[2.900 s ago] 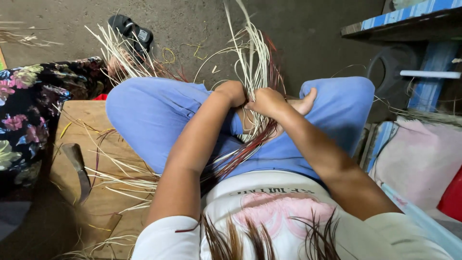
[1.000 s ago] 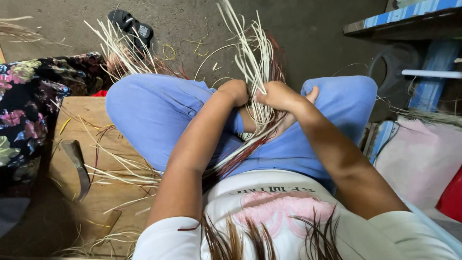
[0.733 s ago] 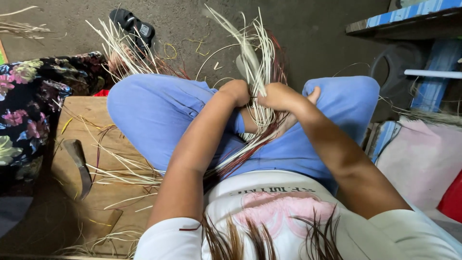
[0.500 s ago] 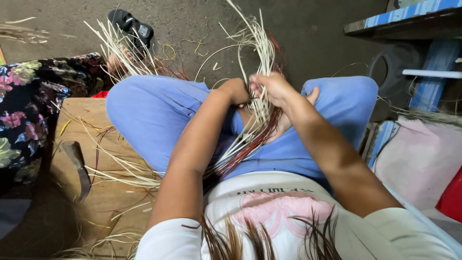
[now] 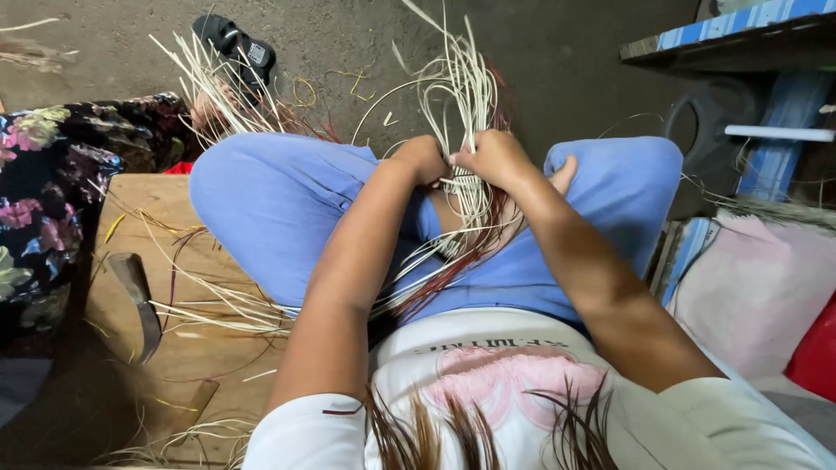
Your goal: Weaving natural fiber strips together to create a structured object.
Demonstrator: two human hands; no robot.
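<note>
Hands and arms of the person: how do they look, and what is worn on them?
Both hands, the left hand and the right hand, are bare: no gloves, and no rings or watch that I can see. The forearms are bare too. Short white sleeves cover only the upper arms; the left sleeve has a small dark red mark near its edge.

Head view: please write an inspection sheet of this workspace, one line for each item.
Surface: wooden board on the floor, left of the person's legs; loose strips lie on it.
Job's things: bundle of pale and reddish strips, held above the lap, its ends fanning upward.
Clutter: curved blade on the board; black sandal on the floor; pink cloth at right.
Grippers: left hand and right hand both grip the bundle.
Cables: nothing seen.
Surroundings: grey floor; blue shelf upper right; floral fabric at left.
</note>
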